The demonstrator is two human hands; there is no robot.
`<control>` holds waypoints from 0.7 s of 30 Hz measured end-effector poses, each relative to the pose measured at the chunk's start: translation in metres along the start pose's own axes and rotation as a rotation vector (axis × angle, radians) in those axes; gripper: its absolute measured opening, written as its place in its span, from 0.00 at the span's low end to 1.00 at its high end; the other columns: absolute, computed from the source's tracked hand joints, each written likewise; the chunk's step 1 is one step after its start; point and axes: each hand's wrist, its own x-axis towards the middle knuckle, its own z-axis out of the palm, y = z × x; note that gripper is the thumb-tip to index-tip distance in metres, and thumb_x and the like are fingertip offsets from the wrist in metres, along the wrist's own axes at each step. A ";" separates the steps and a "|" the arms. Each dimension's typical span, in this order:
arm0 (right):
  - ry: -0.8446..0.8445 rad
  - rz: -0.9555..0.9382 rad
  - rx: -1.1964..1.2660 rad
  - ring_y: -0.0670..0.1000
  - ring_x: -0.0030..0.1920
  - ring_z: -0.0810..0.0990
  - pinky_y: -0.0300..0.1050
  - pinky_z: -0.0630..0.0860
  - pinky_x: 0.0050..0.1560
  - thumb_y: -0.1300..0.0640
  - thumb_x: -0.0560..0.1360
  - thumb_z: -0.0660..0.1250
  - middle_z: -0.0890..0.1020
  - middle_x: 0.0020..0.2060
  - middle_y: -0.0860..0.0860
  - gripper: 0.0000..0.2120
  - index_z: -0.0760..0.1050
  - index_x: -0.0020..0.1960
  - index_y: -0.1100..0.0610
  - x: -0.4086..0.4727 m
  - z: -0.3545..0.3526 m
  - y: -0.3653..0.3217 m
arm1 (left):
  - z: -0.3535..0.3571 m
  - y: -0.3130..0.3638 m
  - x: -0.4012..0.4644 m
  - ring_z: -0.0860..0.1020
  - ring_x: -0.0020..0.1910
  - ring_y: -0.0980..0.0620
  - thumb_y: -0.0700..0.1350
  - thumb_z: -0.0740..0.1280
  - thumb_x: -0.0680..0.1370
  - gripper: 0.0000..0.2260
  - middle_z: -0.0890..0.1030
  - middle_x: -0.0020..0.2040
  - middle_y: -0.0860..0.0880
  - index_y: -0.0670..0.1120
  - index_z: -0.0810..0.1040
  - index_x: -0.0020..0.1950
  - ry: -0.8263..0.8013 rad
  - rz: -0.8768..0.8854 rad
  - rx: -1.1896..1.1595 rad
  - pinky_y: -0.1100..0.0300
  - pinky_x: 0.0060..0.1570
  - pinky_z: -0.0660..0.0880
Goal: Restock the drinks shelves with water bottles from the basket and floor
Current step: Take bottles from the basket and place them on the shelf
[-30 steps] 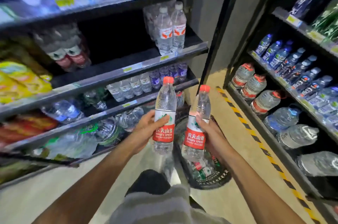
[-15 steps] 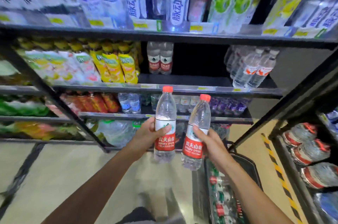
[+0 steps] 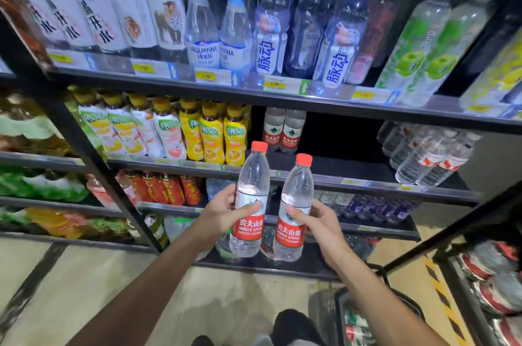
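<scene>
Between curled fingers: two water bottles.

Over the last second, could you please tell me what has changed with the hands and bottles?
The view swung from the basket up to the shelves, and both bottles rose toward the middle shelf. Unchanged: left hand grips one bottle, right hand the other bottle.

This is a shop, in its drinks aisle. Black metal shelves run from nine to three o'clock, packed with rows of bottled water at twelve and yellow-capped tea bottles at ten. Yellow price tags sit along the shelf edges. A black shopping basket stands on the floor at five o'clock, beside a second rack of large bottles at four.
</scene>
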 end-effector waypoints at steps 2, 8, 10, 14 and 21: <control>0.002 -0.030 -0.035 0.48 0.50 0.87 0.38 0.81 0.44 0.47 0.61 0.82 0.88 0.50 0.47 0.24 0.84 0.55 0.49 0.013 -0.005 -0.002 | -0.001 0.005 0.010 0.85 0.57 0.45 0.47 0.77 0.72 0.24 0.86 0.58 0.45 0.48 0.77 0.68 -0.013 0.024 0.005 0.50 0.56 0.81; -0.040 -0.088 -0.085 0.45 0.52 0.87 0.36 0.82 0.45 0.48 0.64 0.83 0.88 0.52 0.44 0.23 0.84 0.58 0.47 0.049 -0.021 -0.001 | -0.004 0.009 0.045 0.84 0.59 0.50 0.48 0.79 0.72 0.25 0.85 0.60 0.49 0.50 0.78 0.67 0.002 0.070 0.084 0.55 0.56 0.81; -0.044 -0.098 -0.091 0.43 0.51 0.86 0.34 0.81 0.43 0.46 0.63 0.83 0.88 0.51 0.43 0.23 0.84 0.57 0.47 0.056 -0.025 0.001 | -0.004 0.009 0.057 0.83 0.59 0.51 0.51 0.80 0.69 0.25 0.85 0.60 0.51 0.52 0.79 0.65 0.005 0.072 0.110 0.55 0.57 0.80; -0.050 -0.100 -0.102 0.41 0.48 0.86 0.31 0.79 0.41 0.51 0.65 0.83 0.88 0.49 0.42 0.19 0.85 0.55 0.47 0.066 -0.031 0.001 | -0.002 0.010 0.080 0.84 0.57 0.54 0.55 0.83 0.64 0.27 0.86 0.58 0.54 0.55 0.81 0.61 0.033 0.042 0.150 0.58 0.54 0.80; -0.080 -0.098 -0.168 0.41 0.48 0.86 0.30 0.79 0.41 0.48 0.65 0.83 0.88 0.48 0.41 0.17 0.85 0.52 0.43 0.077 -0.042 -0.004 | 0.001 0.011 0.097 0.85 0.53 0.55 0.43 0.83 0.67 0.23 0.87 0.54 0.53 0.49 0.83 0.60 0.038 0.014 0.199 0.62 0.47 0.82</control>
